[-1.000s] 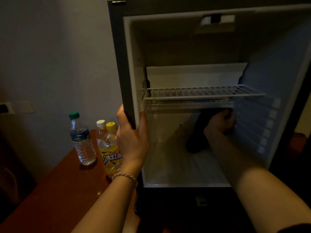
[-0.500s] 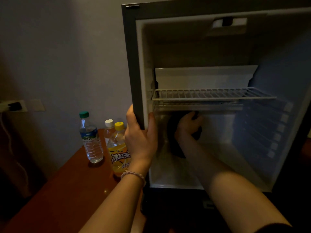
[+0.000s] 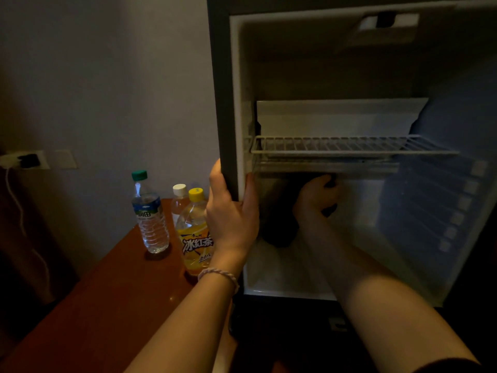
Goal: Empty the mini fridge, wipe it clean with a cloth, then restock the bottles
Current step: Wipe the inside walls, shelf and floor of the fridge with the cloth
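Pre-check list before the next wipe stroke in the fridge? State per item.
1. Fridge emptied: ok, no bottles visible inside.
2. Right hand holds dark cloth: ok, gripped against the back wall under the wire shelf.
3. Left hand braces the fridge frame: ok.
4. Bottles parked clear: ok, three stand on the wooden table.
5. Interior clean: cannot tell, too dark.

fridge (image 3: 223, 103): dark matt outer frame at upper centre, smooth pale plastic lining inside
shelf (image 3: 349, 146): white coated wire, mid right
cloth (image 3: 279, 227): dark, soft, matt, in the lower compartment
table (image 3: 107, 292): reddish-brown wood, glossy, lower left
bottles (image 3: 150, 224): clear plastic, shiny, with printed labels and smooth caps
bracelet (image 3: 219, 275): pale braided cord, lower centre
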{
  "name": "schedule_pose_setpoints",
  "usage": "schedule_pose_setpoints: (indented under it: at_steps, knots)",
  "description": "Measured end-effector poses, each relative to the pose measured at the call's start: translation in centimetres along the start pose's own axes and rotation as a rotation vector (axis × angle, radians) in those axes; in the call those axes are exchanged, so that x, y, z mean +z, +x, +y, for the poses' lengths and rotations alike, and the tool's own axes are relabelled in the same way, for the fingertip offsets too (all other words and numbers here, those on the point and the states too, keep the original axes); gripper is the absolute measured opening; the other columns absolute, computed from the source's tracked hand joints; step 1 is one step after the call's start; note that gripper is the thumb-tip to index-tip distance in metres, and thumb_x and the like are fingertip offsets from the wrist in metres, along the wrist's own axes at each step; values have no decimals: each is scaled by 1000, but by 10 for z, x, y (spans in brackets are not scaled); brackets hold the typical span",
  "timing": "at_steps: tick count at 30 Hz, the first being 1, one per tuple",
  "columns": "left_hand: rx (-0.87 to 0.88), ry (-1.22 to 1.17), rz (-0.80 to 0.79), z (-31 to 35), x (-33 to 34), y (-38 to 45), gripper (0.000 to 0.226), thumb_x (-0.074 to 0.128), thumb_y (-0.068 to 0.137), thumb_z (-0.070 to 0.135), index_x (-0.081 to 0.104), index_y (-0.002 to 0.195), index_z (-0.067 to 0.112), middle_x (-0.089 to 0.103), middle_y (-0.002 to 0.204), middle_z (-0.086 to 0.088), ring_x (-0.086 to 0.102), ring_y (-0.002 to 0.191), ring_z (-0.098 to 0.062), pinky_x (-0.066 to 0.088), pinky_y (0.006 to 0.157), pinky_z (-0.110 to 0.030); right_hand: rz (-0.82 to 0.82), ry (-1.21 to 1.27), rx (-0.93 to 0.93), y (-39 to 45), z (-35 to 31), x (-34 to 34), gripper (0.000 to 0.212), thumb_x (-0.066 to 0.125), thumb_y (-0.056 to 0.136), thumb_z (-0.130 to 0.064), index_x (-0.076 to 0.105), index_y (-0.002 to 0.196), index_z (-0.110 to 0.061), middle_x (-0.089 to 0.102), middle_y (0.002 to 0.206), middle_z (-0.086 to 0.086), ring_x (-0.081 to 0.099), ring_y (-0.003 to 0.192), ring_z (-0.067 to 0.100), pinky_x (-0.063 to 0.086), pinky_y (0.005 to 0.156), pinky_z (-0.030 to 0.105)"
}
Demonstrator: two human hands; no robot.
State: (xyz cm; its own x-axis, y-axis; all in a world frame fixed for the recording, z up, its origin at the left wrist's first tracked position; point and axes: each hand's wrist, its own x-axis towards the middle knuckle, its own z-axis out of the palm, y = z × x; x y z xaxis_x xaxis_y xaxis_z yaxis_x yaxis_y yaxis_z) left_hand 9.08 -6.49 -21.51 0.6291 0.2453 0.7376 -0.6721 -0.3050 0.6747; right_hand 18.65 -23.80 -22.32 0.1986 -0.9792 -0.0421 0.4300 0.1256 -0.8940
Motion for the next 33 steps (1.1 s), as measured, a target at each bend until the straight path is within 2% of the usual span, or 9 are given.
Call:
schedule_pose_setpoints:
  at_steps: [3,5,10,13,15,21,24,28,33]
  knots:
    - [4,3,0,0,1,0,56,55,97,49,35,144,27,65,114,-2,67,94,-17,59,73,-38,113,-58,-95,38,-12,-23,51,40,97,-38,59,124,1,61,124,23,57,114,38,41,99,38]
    - [6,5,3,-1,2,0,56,56,97,48,35,144,25,65,114,-3,67,93,-17,58,73,-38,151,-78,-169,56,-17,-34,47,44,98,-32,59,122,5,60,122,26,56,114,40,39,100,39]
    - [25,6,-3,0,2,0,61,51,95,52,37,145,19,64,114,-5,64,90,-13,47,66,-17,96,-108,-311,75,-18,-44,37,50,100,-17,56,119,13,55,123,33,51,118,44,33,103,39]
    - [25,2,-8,0,2,0,59,53,96,49,37,145,20,65,114,-5,65,90,-14,48,67,-16,-91,-201,-388,49,-11,-47,39,45,104,-17,47,131,10,49,135,27,44,128,38,26,107,30]
    - [22,-2,-4,-2,2,0,58,54,97,50,35,145,23,64,115,-4,66,91,-14,55,69,-25,-256,-262,-556,30,3,-47,33,49,102,-16,50,123,9,52,125,26,48,120,34,29,102,23]
    - [21,-3,9,-4,2,0,59,49,94,58,32,144,32,65,118,1,66,90,-6,59,73,-32,-648,-448,-975,8,41,-37,32,60,96,-17,54,121,2,45,129,24,47,120,35,29,109,27]
    - [27,11,25,-3,3,-1,60,53,96,55,35,145,27,63,116,6,63,85,2,55,72,-20,-866,-595,-1160,9,52,-35,42,49,97,-34,53,127,-4,48,133,23,51,118,42,42,102,44]
    - [48,32,57,-2,3,0,56,56,97,48,36,144,26,59,112,11,64,92,-9,48,71,-11,-1007,-928,-1382,12,57,-26,51,51,97,-40,45,141,-14,50,142,14,56,109,49,46,90,59]
    - [56,50,68,-1,3,-1,56,59,97,40,39,145,18,64,115,0,61,93,-8,42,69,1,-1080,-1179,-1560,27,68,-30,64,35,95,-56,47,144,-18,55,142,6,63,102,40,48,89,51]
